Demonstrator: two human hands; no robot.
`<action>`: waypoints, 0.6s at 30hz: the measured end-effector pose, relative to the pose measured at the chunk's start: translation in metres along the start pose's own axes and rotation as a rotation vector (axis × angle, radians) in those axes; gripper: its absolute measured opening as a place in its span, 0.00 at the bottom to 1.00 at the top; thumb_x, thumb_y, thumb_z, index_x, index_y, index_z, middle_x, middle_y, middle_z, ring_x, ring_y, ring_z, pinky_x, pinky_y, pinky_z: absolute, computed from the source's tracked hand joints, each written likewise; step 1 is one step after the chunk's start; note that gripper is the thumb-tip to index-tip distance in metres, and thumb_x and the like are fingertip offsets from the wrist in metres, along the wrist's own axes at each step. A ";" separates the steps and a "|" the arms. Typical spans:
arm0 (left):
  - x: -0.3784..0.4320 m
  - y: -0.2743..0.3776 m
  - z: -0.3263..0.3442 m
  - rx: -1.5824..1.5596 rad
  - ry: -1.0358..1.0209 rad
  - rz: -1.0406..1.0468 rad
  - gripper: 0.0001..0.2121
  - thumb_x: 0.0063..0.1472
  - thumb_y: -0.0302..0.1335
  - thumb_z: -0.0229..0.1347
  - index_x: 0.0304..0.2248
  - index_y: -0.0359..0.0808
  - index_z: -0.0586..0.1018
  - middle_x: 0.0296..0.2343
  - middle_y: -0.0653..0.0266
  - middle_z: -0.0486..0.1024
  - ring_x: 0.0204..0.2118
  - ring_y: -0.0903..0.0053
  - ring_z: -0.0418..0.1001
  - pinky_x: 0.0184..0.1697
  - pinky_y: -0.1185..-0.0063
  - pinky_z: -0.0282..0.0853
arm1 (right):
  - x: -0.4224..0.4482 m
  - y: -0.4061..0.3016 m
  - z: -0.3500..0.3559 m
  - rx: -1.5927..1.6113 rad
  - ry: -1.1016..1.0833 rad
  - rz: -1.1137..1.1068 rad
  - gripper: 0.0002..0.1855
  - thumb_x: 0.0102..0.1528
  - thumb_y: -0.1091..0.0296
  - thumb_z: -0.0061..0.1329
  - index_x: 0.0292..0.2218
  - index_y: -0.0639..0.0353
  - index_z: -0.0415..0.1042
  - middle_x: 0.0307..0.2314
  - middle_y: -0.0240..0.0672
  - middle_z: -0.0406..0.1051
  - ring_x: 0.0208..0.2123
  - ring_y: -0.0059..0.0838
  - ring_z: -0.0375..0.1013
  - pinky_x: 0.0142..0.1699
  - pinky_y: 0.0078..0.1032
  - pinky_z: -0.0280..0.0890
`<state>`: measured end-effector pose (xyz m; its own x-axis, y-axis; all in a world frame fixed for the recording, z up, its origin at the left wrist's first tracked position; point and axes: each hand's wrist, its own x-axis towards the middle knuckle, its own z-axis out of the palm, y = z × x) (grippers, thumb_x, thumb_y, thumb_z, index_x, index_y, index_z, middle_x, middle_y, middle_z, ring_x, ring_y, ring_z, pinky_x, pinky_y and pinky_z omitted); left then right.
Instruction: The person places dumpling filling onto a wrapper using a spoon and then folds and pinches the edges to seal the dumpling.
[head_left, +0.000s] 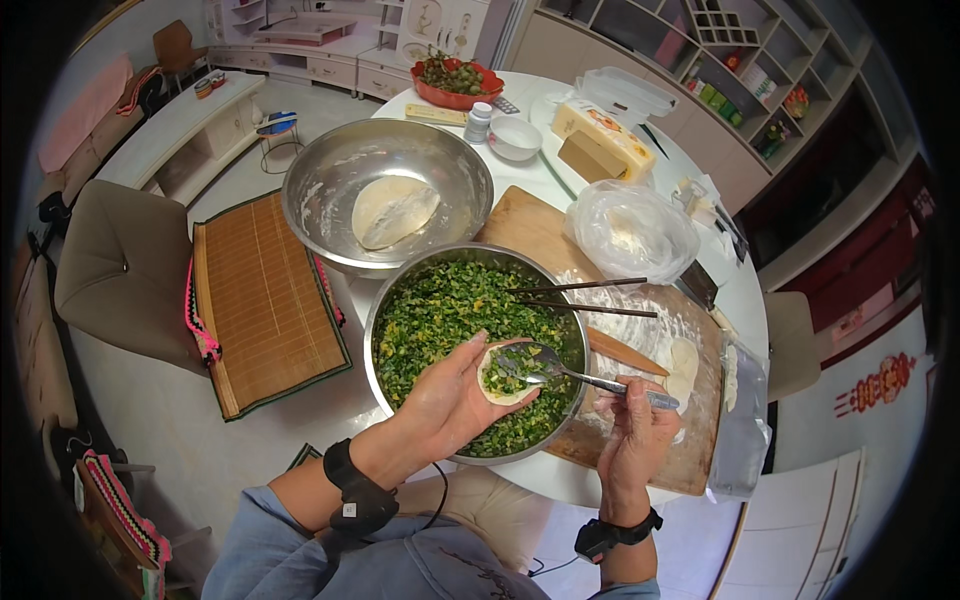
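My left hand (442, 397) holds a round dumpling wrapper (487, 391) on its palm and fingers, with chopped green filling (504, 369) on it. In my right hand (636, 427) is a metal spoon (592, 380), its bowl resting over the filling in the wrapper. Both hands are above the near right part of a steel bowl (369, 352) full of chopped greens with yellow bits (450, 315). A pair of dark chopsticks (600, 284) leans in that bowl, their ends pointing right over the board.
Behind stands a larger steel bowl (315, 195) with a dough lump (390, 210). Right lies a floured wooden board (525, 217) with a rolling pin (622, 352), dough pieces (682, 367) and a plastic bag (634, 232). A red fruit bowl (450, 96) sits at the table's far side.
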<state>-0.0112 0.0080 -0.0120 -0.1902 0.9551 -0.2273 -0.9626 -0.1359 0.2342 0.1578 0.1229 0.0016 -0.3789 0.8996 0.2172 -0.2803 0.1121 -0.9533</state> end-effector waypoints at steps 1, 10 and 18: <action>0.000 0.000 0.001 0.010 0.005 0.005 0.22 0.69 0.37 0.30 0.54 0.29 0.57 0.51 0.53 0.62 0.54 0.64 0.62 0.56 0.65 0.60 | 0.000 0.001 -0.001 -0.023 0.005 0.000 0.09 0.56 0.72 0.47 0.32 0.73 0.70 0.25 0.44 0.72 0.23 0.29 0.72 0.33 0.23 0.67; 0.002 -0.002 -0.003 0.033 0.014 0.008 0.23 0.69 0.37 0.30 0.53 0.25 0.59 0.51 0.50 0.62 0.52 0.65 0.63 0.56 0.68 0.60 | -0.008 -0.006 0.001 -0.114 -0.052 -0.050 0.10 0.56 0.71 0.47 0.33 0.72 0.69 0.26 0.44 0.71 0.23 0.30 0.72 0.31 0.25 0.68; 0.001 -0.002 0.000 0.012 0.010 0.012 0.24 0.69 0.37 0.30 0.53 0.24 0.59 0.50 0.49 0.62 0.52 0.64 0.63 0.57 0.68 0.60 | -0.004 -0.003 -0.012 -0.083 0.057 -0.331 0.10 0.57 0.71 0.45 0.33 0.73 0.70 0.28 0.44 0.70 0.26 0.31 0.72 0.34 0.25 0.68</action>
<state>-0.0094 0.0087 -0.0131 -0.2037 0.9507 -0.2338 -0.9580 -0.1443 0.2480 0.1703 0.1243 0.0013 -0.2291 0.8304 0.5079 -0.3059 0.4339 -0.8474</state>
